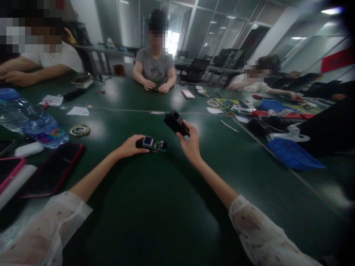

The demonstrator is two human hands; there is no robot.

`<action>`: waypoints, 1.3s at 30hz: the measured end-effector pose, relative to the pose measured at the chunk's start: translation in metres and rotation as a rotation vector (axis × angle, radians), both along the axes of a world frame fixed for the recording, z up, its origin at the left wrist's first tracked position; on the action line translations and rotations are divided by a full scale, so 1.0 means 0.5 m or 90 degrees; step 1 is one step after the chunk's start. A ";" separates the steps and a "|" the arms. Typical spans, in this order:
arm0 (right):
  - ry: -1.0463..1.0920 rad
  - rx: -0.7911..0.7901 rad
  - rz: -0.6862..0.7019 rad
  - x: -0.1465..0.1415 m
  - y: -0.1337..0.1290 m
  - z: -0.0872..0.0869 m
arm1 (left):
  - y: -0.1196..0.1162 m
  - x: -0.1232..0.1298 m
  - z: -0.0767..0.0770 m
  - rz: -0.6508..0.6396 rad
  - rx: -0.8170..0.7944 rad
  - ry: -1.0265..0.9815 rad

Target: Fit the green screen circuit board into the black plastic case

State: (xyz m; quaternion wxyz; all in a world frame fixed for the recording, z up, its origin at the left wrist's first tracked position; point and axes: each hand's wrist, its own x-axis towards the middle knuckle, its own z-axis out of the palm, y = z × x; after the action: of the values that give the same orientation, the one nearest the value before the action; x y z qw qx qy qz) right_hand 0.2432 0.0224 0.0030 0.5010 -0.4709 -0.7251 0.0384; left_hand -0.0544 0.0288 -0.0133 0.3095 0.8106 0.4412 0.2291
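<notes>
My left hand point(131, 146) pinches the left end of a small green circuit board point(158, 146) with a little square screen, low over the dark green table point(166, 207). To the right and slightly farther away, my right hand point(191, 142) grips a black open case point(175, 122) by its right end, tilted and apart from the board. The hollow of the case shows from above. Part of the board's left end is hidden by my left fingers.
Phones point(54, 170) and a water bottle point(37, 120) lie at the left, near a tape roll point(80, 130). Rightward are a wrench point(229, 126), cables point(230, 105) and a blue tray point(294, 153). Several people sit around the table.
</notes>
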 end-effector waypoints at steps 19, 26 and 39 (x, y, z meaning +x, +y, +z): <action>-0.176 -0.182 0.272 -0.058 -0.057 -0.015 | 0.012 -0.001 -0.032 0.032 0.017 -0.108; -0.208 -0.229 0.273 -0.058 -0.054 -0.035 | -0.002 0.003 -0.003 0.008 0.029 0.016; -0.210 -0.219 0.273 -0.058 -0.055 -0.034 | 0.000 0.004 -0.007 0.028 0.031 0.050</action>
State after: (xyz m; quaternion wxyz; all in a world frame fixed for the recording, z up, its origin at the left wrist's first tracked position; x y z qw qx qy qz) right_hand 0.2142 -0.0049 -0.0142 0.2702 -0.3851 -0.8621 0.1882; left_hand -0.0523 0.0287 -0.0166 0.2667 0.8166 0.4648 0.2145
